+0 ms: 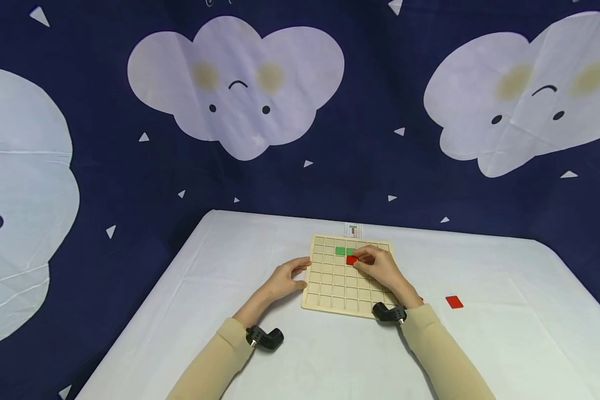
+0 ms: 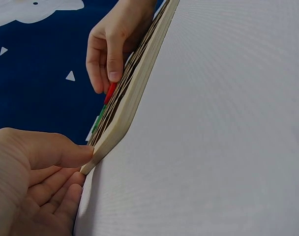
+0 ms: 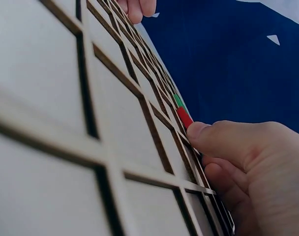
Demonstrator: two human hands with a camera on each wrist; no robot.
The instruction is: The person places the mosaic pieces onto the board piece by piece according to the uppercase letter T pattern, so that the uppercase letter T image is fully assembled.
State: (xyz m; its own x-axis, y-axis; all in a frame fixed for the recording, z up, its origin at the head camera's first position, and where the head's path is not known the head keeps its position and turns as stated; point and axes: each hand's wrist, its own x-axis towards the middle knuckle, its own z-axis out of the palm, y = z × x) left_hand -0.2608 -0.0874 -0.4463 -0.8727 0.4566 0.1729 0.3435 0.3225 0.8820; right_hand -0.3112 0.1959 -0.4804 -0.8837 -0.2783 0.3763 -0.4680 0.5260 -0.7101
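Observation:
A pale wooden board with a raised square grid lies on the table. My left hand rests at its left edge, thumb and fingers touching the rim. Over the upper part of the grid, my right hand pinches a red square tile with thumb and fingertips; in the right wrist view the thumb meets the end of this red tile. Two green tiles, one being the left green tile, sit in cells just above the red one. The right hand partly covers the second green tile.
Right of the board lies a loose red tile. Another bit of red shows beside the right wrist. Behind the board is a small pattern card. The white-covered table meets a dark blue cloud-print cloth at the back.

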